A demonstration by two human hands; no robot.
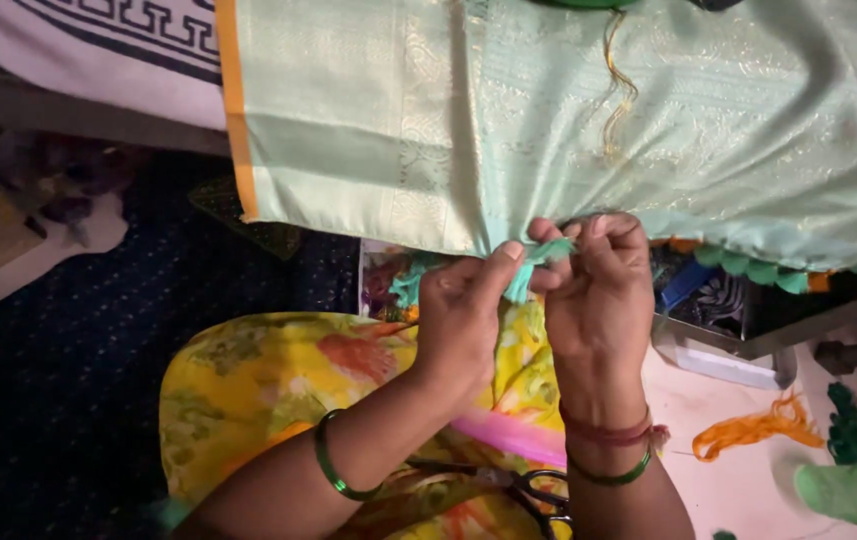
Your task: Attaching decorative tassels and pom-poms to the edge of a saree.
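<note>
A pale green silk cloth with gold woven bands and an orange side border hangs across the top of the head view. At its lower edge, my left hand and my right hand meet, both pinching a small bunch of teal threads against the hem. A row of finished green and orange tassels runs along the hem to the right. Both wrists wear green bangles. A loose gold thread dangles on the cloth above.
Scissors with black handles lie on my yellow floral lap. An orange thread bundle and a green spool lie at the right. A tray of oddments sits under the cloth. Dark blue fabric covers the left.
</note>
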